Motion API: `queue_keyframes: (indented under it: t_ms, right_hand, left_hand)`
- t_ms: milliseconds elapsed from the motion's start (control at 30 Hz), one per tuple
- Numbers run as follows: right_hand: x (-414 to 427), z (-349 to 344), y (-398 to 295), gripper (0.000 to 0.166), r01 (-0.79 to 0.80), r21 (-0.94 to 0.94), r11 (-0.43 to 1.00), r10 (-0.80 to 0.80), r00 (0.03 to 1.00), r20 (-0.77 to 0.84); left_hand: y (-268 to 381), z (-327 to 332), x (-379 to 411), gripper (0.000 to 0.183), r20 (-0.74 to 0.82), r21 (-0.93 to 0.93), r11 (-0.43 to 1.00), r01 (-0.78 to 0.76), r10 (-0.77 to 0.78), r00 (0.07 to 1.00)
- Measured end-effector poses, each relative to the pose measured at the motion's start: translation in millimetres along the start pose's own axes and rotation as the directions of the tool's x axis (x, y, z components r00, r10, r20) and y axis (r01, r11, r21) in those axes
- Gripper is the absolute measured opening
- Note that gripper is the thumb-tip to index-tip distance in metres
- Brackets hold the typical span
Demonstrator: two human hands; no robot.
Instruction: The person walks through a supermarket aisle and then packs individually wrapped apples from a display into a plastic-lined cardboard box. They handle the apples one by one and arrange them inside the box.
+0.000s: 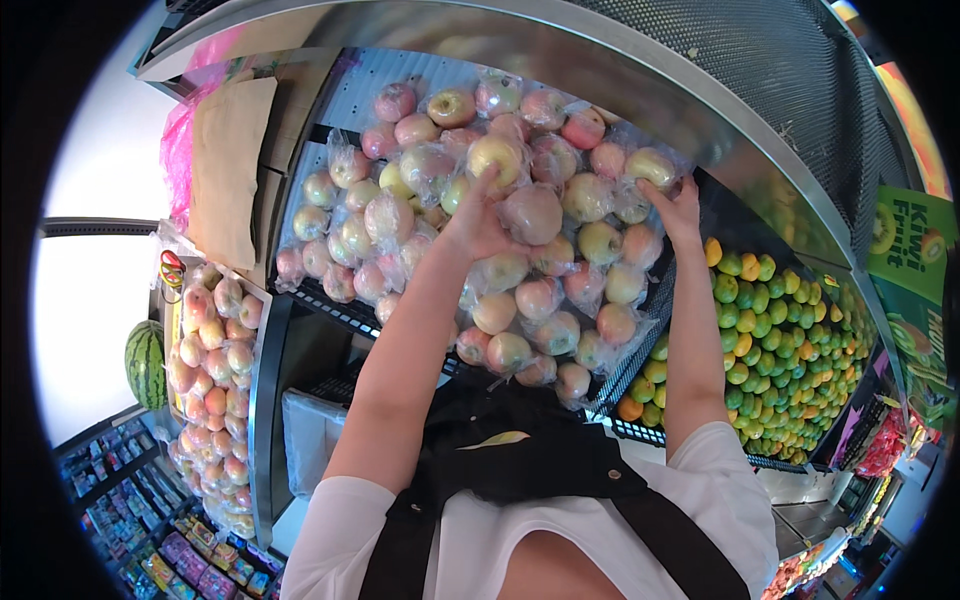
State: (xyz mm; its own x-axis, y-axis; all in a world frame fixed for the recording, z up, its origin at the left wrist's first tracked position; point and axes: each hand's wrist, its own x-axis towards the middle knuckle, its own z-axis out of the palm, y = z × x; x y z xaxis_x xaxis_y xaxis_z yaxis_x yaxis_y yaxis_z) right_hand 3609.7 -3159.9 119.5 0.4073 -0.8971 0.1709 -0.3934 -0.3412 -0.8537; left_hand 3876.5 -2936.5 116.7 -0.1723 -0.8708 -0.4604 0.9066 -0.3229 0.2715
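Observation:
My left hand [478, 219] reaches into the middle of the fruit display and grips a pinkish apple [530, 214] in clear plastic wrap. One of its fingers extends up against a yellowish wrapped apple [495, 157] just behind. At the right end of the pile, my right hand [677, 206] has thumb and fingers around a yellow-green wrapped apple [651, 167]. Around both hands lie many more apples, most in thin clear plastic, heaped on a black crate-like tray [330, 310]. Blue ridged liner [409, 66] shows at the back.
Green and orange citrus fruits [772, 337] fill the bay to the right. A steel-edged mirrored panel [570, 45] curves behind the apples. Brown cardboard [229, 169], a bin of wrapped fruit [214, 375] and a watermelon [145, 365] are at left.

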Motion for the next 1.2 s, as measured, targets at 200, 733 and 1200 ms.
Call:
queue_keyframes:
  t_ms: [200,733,1200]
  right_hand:
    - [-50,9,-4,0.072,0.118,-0.248,0.962,-0.150,0.982,-0.116]
    - [-205,79,-114,0.079,0.129,0.129,0.983,-0.165,0.930,0.329]
    - [-187,51,-78,0.058,-0.645,0.764,0.038,0.279,0.740,0.611]
  left_hand:
    - [-21,9,-16,0.059,-0.027,0.095,0.988,-0.125,0.128,0.991]
    - [-113,14,-85,0.065,-0.276,0.235,0.965,-0.116,0.181,0.944]
    - [-137,-24,-187,0.046,-0.358,0.322,0.932,-0.166,0.283,0.890]
